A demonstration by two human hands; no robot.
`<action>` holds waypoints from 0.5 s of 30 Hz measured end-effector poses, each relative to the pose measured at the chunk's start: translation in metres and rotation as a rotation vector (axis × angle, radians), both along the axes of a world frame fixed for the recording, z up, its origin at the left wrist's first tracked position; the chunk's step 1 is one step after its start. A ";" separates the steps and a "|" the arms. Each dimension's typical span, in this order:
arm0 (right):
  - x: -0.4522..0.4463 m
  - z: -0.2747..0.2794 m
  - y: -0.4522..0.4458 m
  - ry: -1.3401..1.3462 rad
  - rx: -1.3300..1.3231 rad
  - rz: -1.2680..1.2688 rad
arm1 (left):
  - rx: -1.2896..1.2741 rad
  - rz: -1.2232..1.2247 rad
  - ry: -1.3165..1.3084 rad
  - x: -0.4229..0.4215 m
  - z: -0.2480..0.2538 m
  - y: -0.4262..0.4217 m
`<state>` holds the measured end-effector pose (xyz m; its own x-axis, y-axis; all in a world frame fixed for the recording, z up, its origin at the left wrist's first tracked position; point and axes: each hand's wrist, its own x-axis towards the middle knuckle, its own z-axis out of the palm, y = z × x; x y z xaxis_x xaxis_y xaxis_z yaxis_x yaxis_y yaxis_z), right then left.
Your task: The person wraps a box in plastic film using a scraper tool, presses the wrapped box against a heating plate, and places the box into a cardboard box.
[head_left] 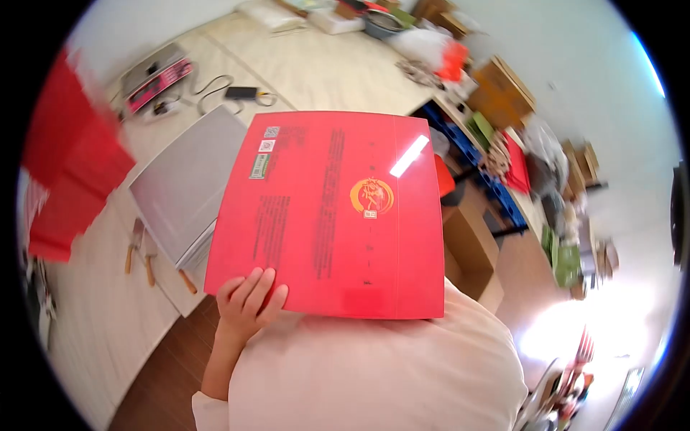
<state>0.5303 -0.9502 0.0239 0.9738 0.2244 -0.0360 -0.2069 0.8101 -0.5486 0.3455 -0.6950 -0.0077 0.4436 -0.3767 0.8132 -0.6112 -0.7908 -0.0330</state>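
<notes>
A large flat red box [302, 237] with printed text, small labels and a round gold emblem is held up in front of my body. My left hand [250, 298] grips its lower left corner, with the fingers lying over the printed face. My right hand is not visible; the box or my clothing may hide it. The box's lower edge is close against my light-coloured top. Behind its left side, a grey flat stack [187, 179] lies on the table.
On the pale table [316, 68] are a scale [158, 82], a phone [241, 93] with cables and wooden-handled tools [134, 248]. Red sheets [68, 158] stand at the left. A cardboard box [471, 251] sits low at right; another [501, 93] is further back.
</notes>
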 end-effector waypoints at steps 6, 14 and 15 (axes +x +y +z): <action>-0.053 -0.012 -0.081 0.044 -0.087 -0.207 | 0.015 -0.193 -0.120 0.016 0.009 -0.030; -0.128 -0.056 -0.181 0.209 -0.193 -0.489 | 0.166 -0.338 -0.306 0.041 0.045 -0.076; -0.139 -0.065 -0.193 0.241 -0.204 -0.530 | 0.163 -0.338 -0.284 0.043 0.049 -0.087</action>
